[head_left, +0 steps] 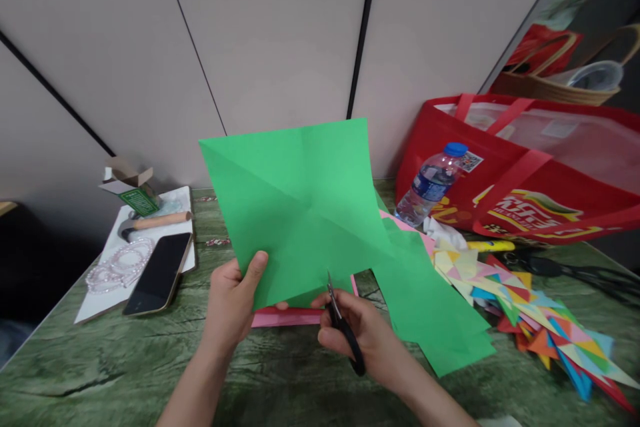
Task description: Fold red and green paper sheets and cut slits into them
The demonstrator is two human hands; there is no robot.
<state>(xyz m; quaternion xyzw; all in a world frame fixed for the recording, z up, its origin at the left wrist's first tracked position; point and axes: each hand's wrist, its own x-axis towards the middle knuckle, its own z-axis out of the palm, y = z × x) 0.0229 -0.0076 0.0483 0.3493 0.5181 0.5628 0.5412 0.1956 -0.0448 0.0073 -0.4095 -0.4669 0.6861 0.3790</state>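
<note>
My left hand [234, 300] pinches the lower left edge of a creased green paper sheet [300, 207] and holds it up off the table. My right hand [367, 334] is closed round black-handled scissors [343, 327], whose blades point up into the sheet's bottom edge. More green paper [435, 314] lies flat on the table to the right, below the raised sheet. Pink paper [295, 316] lies on the table under my hands.
A pile of multicoloured folded paper pieces [540, 320] lies at the right. Behind it stand a red bag [525, 174] and a tilted water bottle [433, 184]. At the left a white board [95, 300] carries a phone [159, 274], bead bracelets [120, 262], a hammer [153, 222] and a small box [133, 188].
</note>
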